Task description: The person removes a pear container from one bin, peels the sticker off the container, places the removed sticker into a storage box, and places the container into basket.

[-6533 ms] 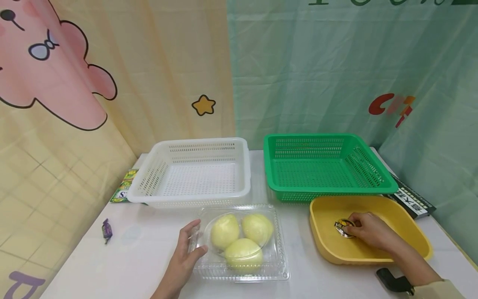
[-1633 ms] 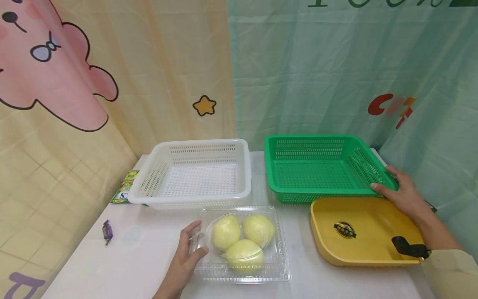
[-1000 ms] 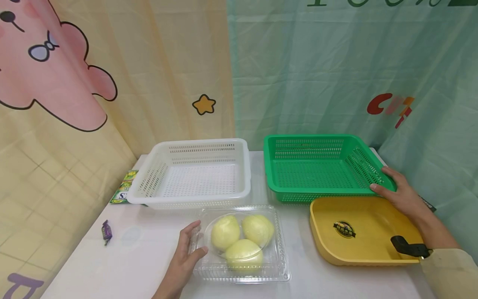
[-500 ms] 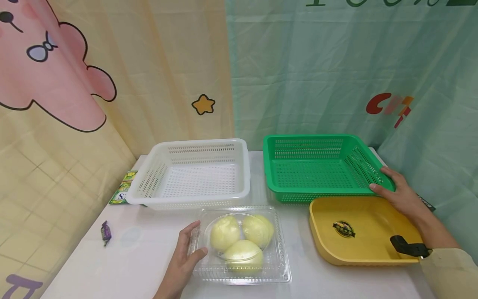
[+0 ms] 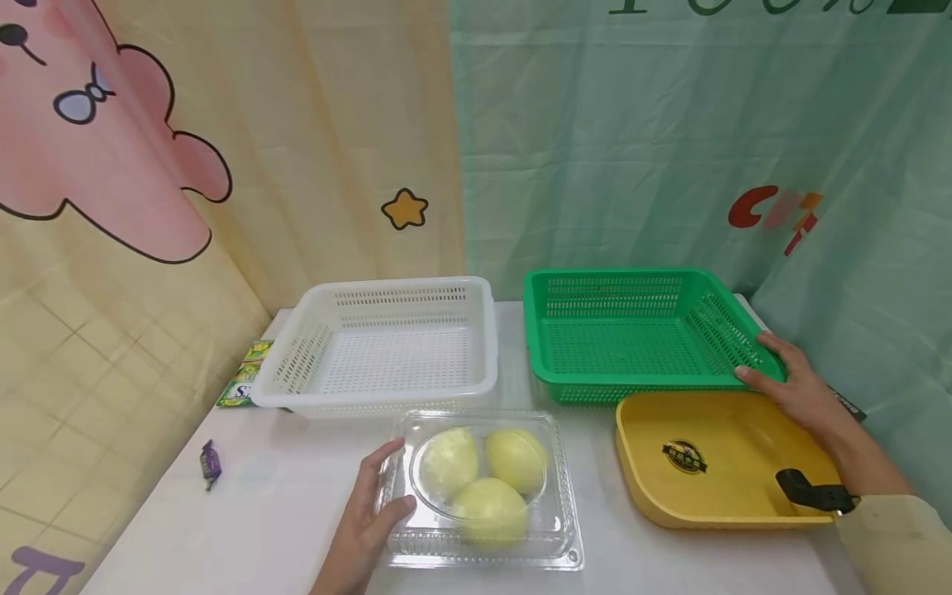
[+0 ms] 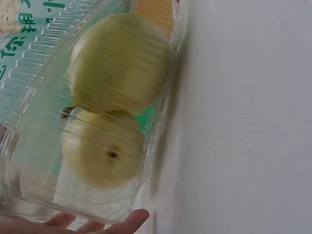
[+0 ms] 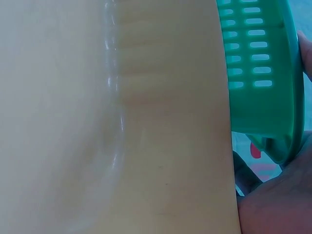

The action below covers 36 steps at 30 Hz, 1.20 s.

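A clear plastic clamshell box [image 5: 550, 529] of yellow-green pears [image 5: 491, 511] sits at the front middle. My left hand [image 5: 369, 512] grips its left side, thumb toward the front; in the left wrist view, fingertips [image 6: 131, 222] show at the box's edge, and one pear [image 6: 102, 148] is seen through the plastic. My right hand [image 5: 799, 392] holds the right front corner of the green basket [image 5: 543, 364], with the thumb on the rim. In the right wrist view the yellow basin [image 7: 170, 146] partly hides that hand. Nothing lies in the green basket.
A white basket [image 5: 487, 347] stands back left, partly over green packets [image 5: 241, 384]. A purple-wrapped candy [image 5: 211, 464] lies at the left. The yellow basin with a round label [image 5: 685, 456] stands below my right forearm. A black box [image 5: 848, 405] shows behind that arm.
Earlier my right hand was at the label in the yellow basin; it moved to the green basket's corner and stays there. Just now the pear box has shifted slightly, tilting a little in my left hand.
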Available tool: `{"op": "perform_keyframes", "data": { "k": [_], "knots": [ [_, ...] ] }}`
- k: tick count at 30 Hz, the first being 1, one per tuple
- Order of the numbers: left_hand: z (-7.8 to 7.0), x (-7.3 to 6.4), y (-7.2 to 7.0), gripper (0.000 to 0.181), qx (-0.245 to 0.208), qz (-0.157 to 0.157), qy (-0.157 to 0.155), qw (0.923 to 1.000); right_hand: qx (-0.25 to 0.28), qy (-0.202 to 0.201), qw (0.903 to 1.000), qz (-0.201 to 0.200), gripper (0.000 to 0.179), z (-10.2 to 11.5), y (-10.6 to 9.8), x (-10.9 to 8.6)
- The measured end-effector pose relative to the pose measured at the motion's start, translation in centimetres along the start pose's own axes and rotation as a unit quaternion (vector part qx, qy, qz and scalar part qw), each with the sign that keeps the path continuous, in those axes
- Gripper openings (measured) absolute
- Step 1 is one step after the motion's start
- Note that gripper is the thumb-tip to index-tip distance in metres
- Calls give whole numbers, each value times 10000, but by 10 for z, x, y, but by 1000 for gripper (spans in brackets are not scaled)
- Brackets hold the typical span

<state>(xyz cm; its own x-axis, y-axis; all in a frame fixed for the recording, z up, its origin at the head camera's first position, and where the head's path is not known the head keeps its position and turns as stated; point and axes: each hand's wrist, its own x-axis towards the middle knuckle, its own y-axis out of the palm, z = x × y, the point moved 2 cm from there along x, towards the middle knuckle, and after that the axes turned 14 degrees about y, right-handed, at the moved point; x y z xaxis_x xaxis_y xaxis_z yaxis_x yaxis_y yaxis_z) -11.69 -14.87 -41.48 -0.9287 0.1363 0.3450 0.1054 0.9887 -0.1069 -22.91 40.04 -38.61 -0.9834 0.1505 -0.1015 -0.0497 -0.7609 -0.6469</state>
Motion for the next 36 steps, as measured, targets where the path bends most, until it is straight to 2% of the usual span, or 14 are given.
{"op": "perform_keyframes", "data": {
  "k": [7,15,26,36],
  "knots": [
    [-3,0,4,59,-190,-174,-95,9996,-2,22,10000,-13,80,-1,1,0],
    [-9,1,6,58,-382,-273,-465,9978,-43,19,10000,-57,80,-1,0,1],
    [-14,2,6,56,-324,-331,-486,9977,-36,32,10000,-65,80,-1,0,2],
    [-27,5,4,56,-753,-292,-603,9949,-59,81,9999,-100,81,2,0,-1]
  ]
}}
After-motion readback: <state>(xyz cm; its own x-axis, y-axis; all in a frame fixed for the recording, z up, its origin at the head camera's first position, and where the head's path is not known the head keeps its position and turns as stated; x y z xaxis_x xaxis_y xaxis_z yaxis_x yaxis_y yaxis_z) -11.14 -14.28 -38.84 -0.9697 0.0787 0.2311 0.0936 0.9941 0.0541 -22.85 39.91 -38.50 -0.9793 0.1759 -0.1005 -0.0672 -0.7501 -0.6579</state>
